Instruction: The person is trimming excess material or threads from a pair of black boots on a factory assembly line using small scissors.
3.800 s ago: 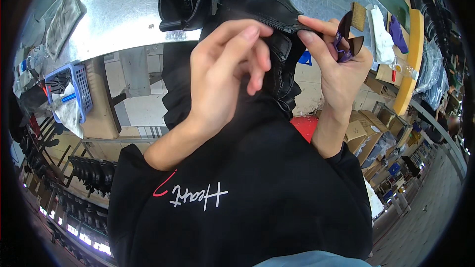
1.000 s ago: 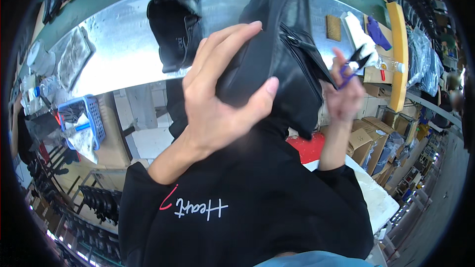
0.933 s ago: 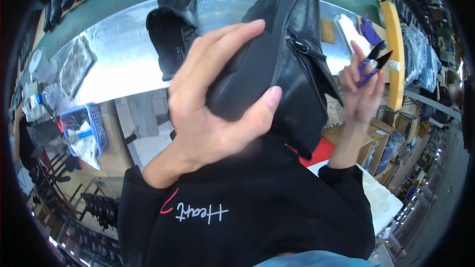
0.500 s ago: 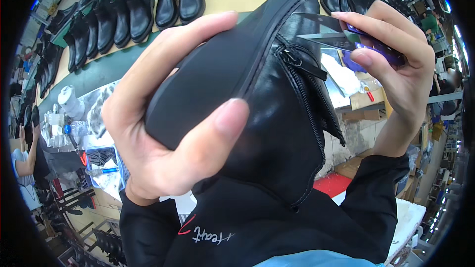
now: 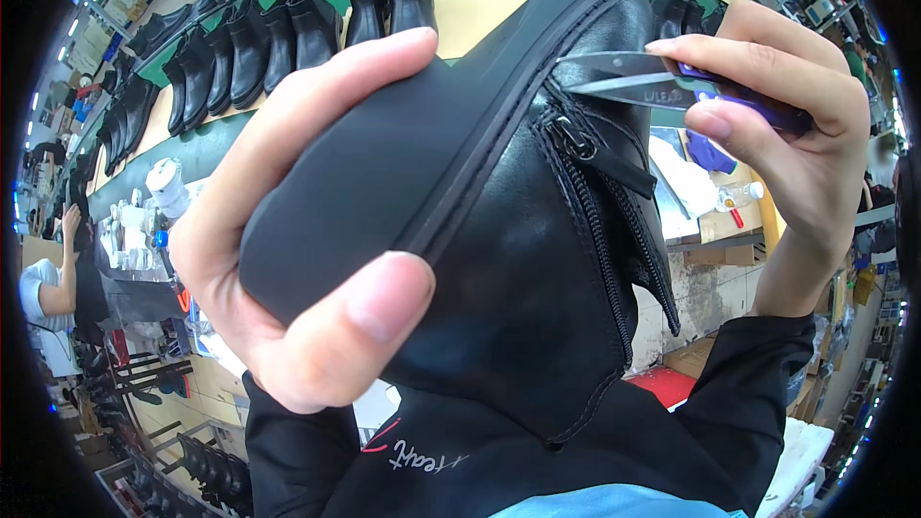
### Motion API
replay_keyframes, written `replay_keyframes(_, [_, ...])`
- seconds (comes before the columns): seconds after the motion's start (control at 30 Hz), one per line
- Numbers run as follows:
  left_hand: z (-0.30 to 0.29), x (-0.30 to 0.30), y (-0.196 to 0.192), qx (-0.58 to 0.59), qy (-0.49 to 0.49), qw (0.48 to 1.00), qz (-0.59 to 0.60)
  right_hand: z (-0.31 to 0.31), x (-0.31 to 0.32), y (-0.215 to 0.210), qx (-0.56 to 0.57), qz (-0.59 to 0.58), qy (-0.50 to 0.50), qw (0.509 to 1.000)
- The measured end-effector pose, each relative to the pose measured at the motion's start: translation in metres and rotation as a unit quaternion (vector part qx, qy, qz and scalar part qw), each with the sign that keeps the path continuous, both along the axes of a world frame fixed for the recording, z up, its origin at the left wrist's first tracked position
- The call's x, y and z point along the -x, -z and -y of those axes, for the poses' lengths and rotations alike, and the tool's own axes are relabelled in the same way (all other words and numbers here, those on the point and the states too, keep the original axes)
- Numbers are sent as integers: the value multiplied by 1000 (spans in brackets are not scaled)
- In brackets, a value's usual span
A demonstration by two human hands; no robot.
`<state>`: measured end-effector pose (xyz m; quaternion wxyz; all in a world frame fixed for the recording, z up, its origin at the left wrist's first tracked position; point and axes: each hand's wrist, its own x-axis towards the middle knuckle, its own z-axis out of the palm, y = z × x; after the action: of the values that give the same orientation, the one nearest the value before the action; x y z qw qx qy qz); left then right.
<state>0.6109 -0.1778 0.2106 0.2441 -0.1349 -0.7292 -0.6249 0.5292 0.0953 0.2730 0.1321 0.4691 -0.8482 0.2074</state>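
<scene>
A black leather ankle boot (image 5: pixel 499 288) with a side zipper is held up close, tilted so its dark sole (image 5: pixel 355 173) faces up and left. My left hand (image 5: pixel 206 240) wraps round the sole, fingers over the far side and thumb on the near edge. Thread snips (image 5: pixel 638 91) with purple handles are pinched in my right hand (image 5: pixel 801 134). Their two blades are slightly apart, with the tips at the seam beside the sole, just above the zipper pull (image 5: pixel 576 139). Any thread between the blades is too small to make out.
Beyond the boot, several finished black boots (image 5: pixel 273 34) stand in a row on a long bench. A spool of white thread (image 5: pixel 166 177) lies at the left, and a clear bottle (image 5: pixel 739 195) at the right. A co-worker's arm (image 5: pixel 62 269) shows at the far left.
The snips have come left against the boot, their tips now at the seam by the zipper top. The blades are closer together. The boot has shifted slightly downward, still in my left hand.
</scene>
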Motion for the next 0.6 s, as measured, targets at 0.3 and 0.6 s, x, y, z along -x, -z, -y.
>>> replay_keyframes(0.3, [20, 5, 7, 108, 89, 986, -92, 14, -5, -2, -9, -32, -17, 999])
replay_keyframes(0.6, [18, 9, 9, 191, 71, 963, -175, 14, -12, -4, -43, -81, -21, 996])
